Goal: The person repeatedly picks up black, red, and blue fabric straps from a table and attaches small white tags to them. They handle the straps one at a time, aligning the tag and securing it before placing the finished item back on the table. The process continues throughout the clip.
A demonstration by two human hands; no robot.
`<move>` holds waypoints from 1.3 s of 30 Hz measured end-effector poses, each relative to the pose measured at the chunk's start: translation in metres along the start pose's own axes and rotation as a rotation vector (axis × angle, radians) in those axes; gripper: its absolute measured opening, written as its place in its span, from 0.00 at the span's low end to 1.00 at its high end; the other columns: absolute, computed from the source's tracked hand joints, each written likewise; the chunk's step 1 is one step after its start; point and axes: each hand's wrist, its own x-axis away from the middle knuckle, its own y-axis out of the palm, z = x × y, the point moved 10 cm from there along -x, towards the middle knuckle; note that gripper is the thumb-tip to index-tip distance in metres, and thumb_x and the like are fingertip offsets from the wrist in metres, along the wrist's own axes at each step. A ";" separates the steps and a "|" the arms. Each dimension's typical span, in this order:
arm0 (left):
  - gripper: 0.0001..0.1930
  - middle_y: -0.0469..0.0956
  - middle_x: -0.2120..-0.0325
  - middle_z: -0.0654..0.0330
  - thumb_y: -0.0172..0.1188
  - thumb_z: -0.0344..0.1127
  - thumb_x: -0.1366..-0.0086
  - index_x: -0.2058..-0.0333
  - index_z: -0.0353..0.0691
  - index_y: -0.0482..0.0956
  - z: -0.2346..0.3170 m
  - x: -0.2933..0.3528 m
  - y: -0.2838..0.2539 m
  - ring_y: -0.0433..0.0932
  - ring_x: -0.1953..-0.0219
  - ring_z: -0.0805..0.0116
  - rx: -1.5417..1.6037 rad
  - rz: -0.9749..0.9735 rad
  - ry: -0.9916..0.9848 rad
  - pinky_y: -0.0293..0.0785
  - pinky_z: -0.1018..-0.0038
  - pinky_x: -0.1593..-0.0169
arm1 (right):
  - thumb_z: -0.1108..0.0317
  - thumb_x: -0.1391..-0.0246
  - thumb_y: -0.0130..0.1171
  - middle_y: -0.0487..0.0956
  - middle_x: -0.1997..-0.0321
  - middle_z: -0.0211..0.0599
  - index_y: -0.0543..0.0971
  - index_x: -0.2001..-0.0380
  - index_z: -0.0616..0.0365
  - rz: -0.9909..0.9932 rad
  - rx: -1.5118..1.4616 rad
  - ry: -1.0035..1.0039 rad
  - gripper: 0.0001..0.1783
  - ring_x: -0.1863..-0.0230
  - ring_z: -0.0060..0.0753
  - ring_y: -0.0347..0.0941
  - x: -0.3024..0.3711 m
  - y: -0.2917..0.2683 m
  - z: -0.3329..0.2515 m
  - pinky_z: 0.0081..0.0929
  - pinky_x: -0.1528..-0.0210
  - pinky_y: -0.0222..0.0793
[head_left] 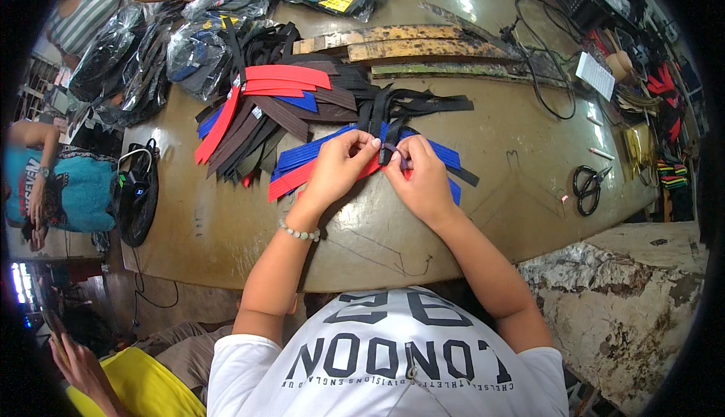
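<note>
My left hand (341, 162) pinches at the edge of a black strap (374, 120), its thumb tip pressed by the fold. Close beside it, my right hand (421, 178) has its fingers closed on a narrow dark purplish strip (400, 157) that lies around or against the black strap's end; which, I cannot tell. Under both hands lie folded flat straps, a blue one (302, 157) and a red one (289, 181). More blue strap ends stick out to the right of my right hand. The fingertips hide part of the strip.
A heap of brown, black and red straps (285, 83) lies ahead on the left, before plastic-bagged bundles (198, 55). Worn wooden strips (423, 46) and a cable (538, 62) lie at the back. Black scissors (587, 189) rest on the right. Other people work at left.
</note>
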 end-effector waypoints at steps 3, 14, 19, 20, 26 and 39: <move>0.13 0.76 0.74 0.54 0.56 0.37 0.35 0.67 0.29 0.75 0.028 0.004 -0.012 0.74 0.72 0.66 -0.071 0.115 0.100 0.70 0.72 0.65 | 0.73 0.48 0.56 0.70 0.75 0.43 0.68 0.73 0.64 0.026 -0.013 0.039 0.08 0.78 0.36 0.70 0.001 -0.001 0.009 0.33 0.74 0.67; 0.13 0.73 0.68 0.46 0.57 0.35 0.40 0.62 0.32 0.74 0.080 0.068 0.036 0.74 0.63 0.50 -0.583 -0.488 0.247 0.71 0.60 0.59 | 0.69 0.35 0.45 0.76 0.68 0.38 0.65 0.66 0.63 0.004 -0.511 0.301 0.07 0.70 0.23 0.75 0.001 0.002 0.038 0.22 0.66 0.75; 0.16 0.73 0.69 0.54 0.58 0.31 0.46 0.57 0.33 0.74 0.084 0.039 0.022 0.71 0.62 0.53 -0.747 -0.072 0.662 0.71 0.64 0.57 | 0.67 0.34 0.44 0.76 0.67 0.40 0.65 0.65 0.61 -0.014 -0.627 0.369 0.09 0.69 0.25 0.76 0.001 0.001 0.040 0.23 0.65 0.76; 0.16 0.73 0.69 0.54 0.58 0.30 0.46 0.57 0.33 0.74 0.082 0.041 0.026 0.71 0.62 0.54 -0.801 -0.084 0.715 0.71 0.64 0.57 | 0.66 0.34 0.43 0.76 0.67 0.41 0.65 0.65 0.61 -0.020 -0.671 0.413 0.09 0.69 0.27 0.76 0.001 -0.001 0.043 0.24 0.65 0.76; 0.14 0.76 0.73 0.56 0.56 0.32 0.39 0.55 0.32 0.76 0.080 0.030 -0.002 0.74 0.69 0.67 -0.458 -0.062 0.489 0.72 0.71 0.63 | 0.59 0.34 0.42 0.76 0.64 0.45 0.65 0.64 0.58 0.189 -1.249 0.453 0.13 0.62 0.35 0.76 -0.018 -0.056 0.052 0.31 0.57 0.77; 0.15 0.81 0.78 0.56 0.63 0.39 0.41 0.67 0.30 0.82 0.012 0.011 -0.007 0.77 0.76 0.76 -0.055 -0.008 -0.008 0.73 0.75 0.70 | 0.70 0.35 0.46 0.74 0.55 0.44 0.68 0.62 0.65 -0.077 -0.619 0.359 0.07 0.54 0.29 0.73 -0.005 0.011 0.040 0.28 0.47 0.72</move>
